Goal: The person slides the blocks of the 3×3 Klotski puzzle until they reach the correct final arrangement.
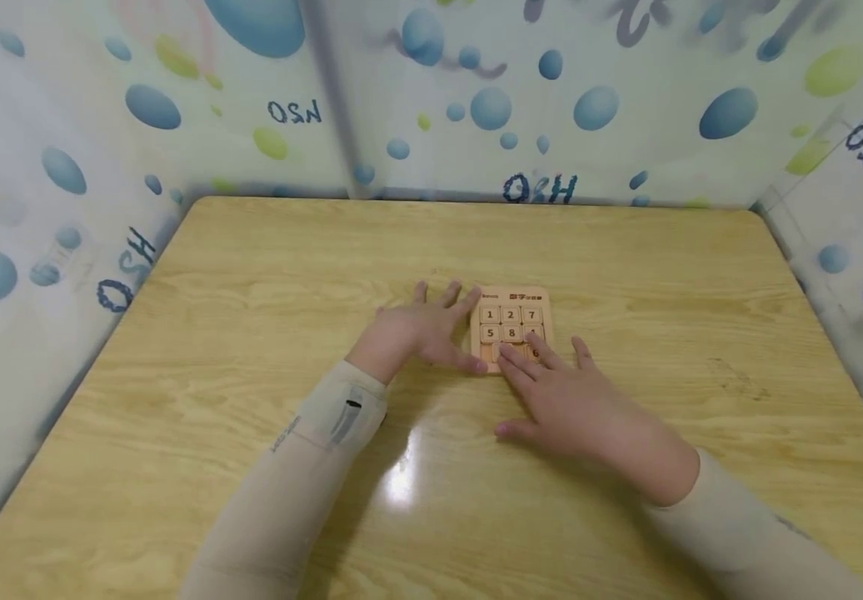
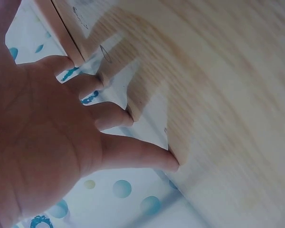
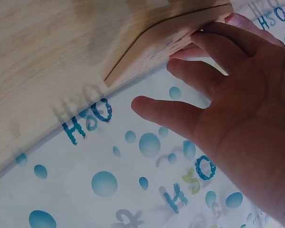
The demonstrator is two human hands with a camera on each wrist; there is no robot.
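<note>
A small wooden number sliding puzzle (image 1: pixel 550 302) lies flat on the table, with tiles 1, 2, 7 in its top row and 5, 8 below. My left hand (image 1: pixel 427 332) spreads along the puzzle's left side, its thumb at the lower left corner and a finger at the upper left edge. My right hand (image 1: pixel 574 408) lays extended fingertips over the lower tiles, its thumb held off to the side. Those fingers partly hide the bottom row and a middle-row tile. In the left wrist view, spread fingers (image 2: pixel 140 149) rest on the tabletop beside the puzzle's edge (image 2: pixel 61 33).
The wood-grain table (image 1: pixel 251 275) stretches around the puzzle on all sides. Behind it and at both sides stand pale walls (image 1: pixel 439 100) printed with blue and green bubbles. A bright light reflection shows on the tabletop near the left forearm.
</note>
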